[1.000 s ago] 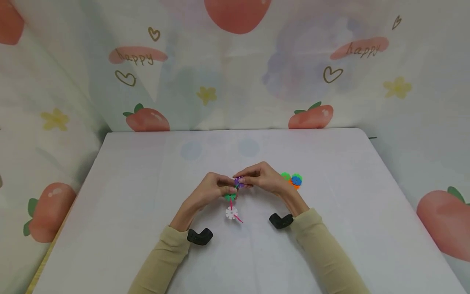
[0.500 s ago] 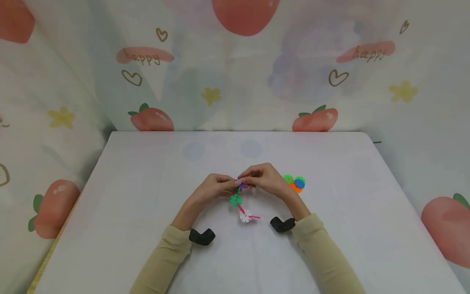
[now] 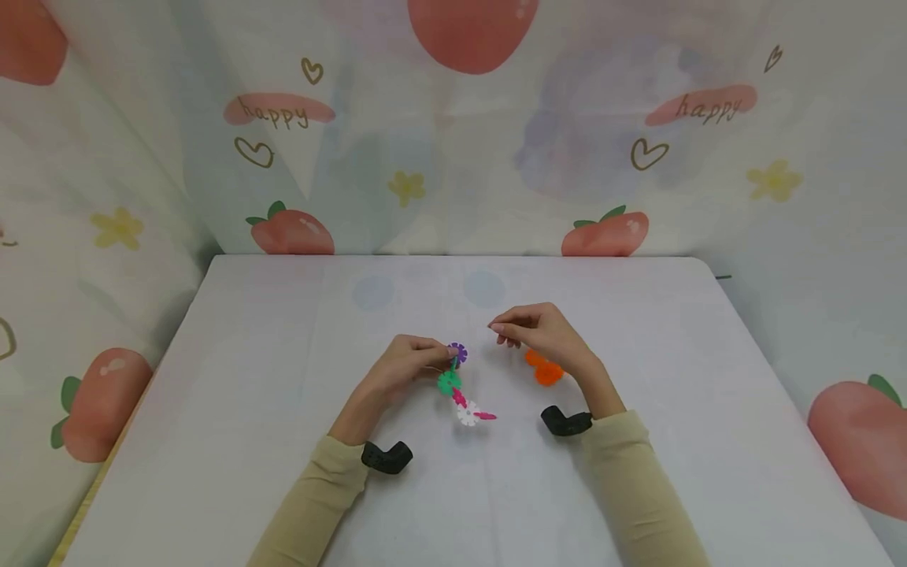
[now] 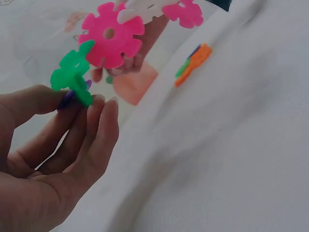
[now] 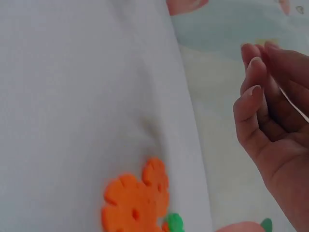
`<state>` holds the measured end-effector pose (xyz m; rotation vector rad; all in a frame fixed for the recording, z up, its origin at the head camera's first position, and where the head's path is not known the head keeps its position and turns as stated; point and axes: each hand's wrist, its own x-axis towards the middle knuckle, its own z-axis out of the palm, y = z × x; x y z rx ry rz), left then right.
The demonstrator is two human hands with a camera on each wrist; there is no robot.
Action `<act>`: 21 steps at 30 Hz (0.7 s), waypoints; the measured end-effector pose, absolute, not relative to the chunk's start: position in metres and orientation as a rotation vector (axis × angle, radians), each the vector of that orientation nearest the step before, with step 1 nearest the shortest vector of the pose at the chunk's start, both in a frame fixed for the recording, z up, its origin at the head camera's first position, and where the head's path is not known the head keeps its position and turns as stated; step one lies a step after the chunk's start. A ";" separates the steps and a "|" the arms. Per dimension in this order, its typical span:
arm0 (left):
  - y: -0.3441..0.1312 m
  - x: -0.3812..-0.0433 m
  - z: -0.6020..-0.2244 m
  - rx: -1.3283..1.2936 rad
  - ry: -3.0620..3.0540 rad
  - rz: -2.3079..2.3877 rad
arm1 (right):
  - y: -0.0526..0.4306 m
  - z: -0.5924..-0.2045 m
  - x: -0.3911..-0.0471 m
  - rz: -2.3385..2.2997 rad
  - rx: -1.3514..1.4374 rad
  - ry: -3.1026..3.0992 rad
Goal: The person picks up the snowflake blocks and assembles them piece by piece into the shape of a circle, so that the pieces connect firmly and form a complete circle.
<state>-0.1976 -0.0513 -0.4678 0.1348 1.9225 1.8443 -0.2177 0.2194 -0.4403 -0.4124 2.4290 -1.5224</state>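
Note:
My left hand [image 3: 404, 368] pinches a purple notched plastic disc [image 3: 461, 351] between thumb and fingers, above the table. A linked chain hangs from it: a green disc [image 3: 449, 383], a pink disc [image 4: 110, 34], a white disc [image 3: 467, 414] and another pink disc [image 3: 486, 416] at the free end. My right hand [image 3: 549, 337] is raised to the right of the chain, apart from it. Its thumb and fingers are loosely bent, tips close together, and the right wrist view shows nothing between them. Orange notched discs [image 3: 548, 373] lie near it, partly hidden behind the hand in the head view.
A small green disc [image 5: 175, 223] sits against the orange ones. Everything is over a white-covered table [image 3: 234, 441]. A printed curtain [image 3: 453, 157] stands behind it. Black curved pieces [image 3: 386, 457] are attached at both wrists.
My right hand has let go of the purple disc and moved right and up. The left hand keeps the chain nearly in place, its lower end swaying slightly. The loose discs now show mostly orange.

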 end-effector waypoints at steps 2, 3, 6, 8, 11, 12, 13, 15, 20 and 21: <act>-0.053 -0.198 -0.468 0.135 1.926 1.854 | 0.231 -0.438 -0.219 -1.479 -0.394 2.468; -0.053 -0.198 -0.467 0.137 1.928 1.859 | 0.236 -0.438 -0.219 -1.446 -0.387 2.492; -0.056 -0.198 -0.466 0.140 1.917 1.881 | 0.250 -0.437 -0.220 -1.321 -0.368 2.561; -0.057 -0.197 -0.465 0.140 1.914 1.888 | 0.257 -0.438 -0.220 -1.234 -0.353 2.597; -0.057 -0.198 -0.464 0.135 1.910 1.890 | 0.264 -0.440 -0.221 -1.115 -0.328 2.613; -0.057 -0.198 -0.464 0.137 1.910 1.890 | 0.265 -0.441 -0.221 -1.085 -0.306 2.605; -0.057 -0.199 -0.464 0.136 1.907 1.891 | 0.267 -0.441 -0.221 -1.048 -0.287 2.595; -0.058 -0.199 -0.464 0.135 1.900 1.897 | 0.268 -0.441 -0.221 -0.964 -0.268 2.574; -0.058 -0.200 -0.464 0.145 1.908 1.893 | 0.264 -0.442 -0.219 -0.834 -0.289 2.560; -0.058 -0.200 -0.464 0.144 1.909 1.893 | 0.263 -0.443 -0.220 -0.827 -0.289 2.566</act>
